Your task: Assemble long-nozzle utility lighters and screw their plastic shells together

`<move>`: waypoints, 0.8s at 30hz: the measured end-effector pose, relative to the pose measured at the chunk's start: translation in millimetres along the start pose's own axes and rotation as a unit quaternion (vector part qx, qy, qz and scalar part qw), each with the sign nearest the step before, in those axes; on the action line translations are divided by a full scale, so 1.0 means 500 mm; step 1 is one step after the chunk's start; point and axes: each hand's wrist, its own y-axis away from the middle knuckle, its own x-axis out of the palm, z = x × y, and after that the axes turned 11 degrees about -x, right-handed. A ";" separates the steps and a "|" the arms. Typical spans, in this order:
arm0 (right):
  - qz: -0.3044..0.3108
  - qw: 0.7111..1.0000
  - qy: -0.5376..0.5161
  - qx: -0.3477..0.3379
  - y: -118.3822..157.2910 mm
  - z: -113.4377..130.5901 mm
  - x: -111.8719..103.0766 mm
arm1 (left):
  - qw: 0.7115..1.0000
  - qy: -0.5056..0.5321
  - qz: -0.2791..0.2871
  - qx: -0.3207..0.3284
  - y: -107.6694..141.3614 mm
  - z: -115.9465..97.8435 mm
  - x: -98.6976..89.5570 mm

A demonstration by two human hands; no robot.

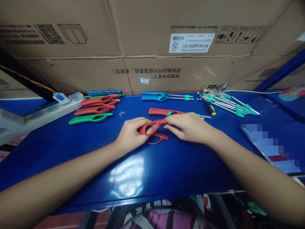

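Note:
My left hand is closed around the handle end of a red lighter casing, held just above the blue table. At the narrow front end of that casing, my right hand has its fingers pinched together on the tip. A thin dark piece shows beneath the right fingertips; its kind is unclear. Below the casing lies another red casing half, partly hidden by my left hand. Just behind my hands rests a red lighter with a metal tube, partly covered by my right hand.
Red and green casings lie at left beside a power strip and small screws. Blue lighters lie at the back. Metal lighter tubes and a screwdriver lie right, beyond a tablet-like device. Cardboard stands behind.

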 end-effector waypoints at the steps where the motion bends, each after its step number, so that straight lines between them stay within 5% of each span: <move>1: 0.003 1.000 0.006 0.000 -0.001 0.000 0.002 | 1.000 -0.001 0.002 0.004 0.001 0.000 0.000; 13: 0.021 1.000 0.018 0.009 -0.007 0.009 0.010 | 0.998 -0.026 0.049 0.035 0.008 0.008 0.000; 24: 0.012 1.000 0.018 0.008 -0.006 0.011 0.011 | 0.999 -0.035 -0.016 0.037 0.008 -0.001 -0.001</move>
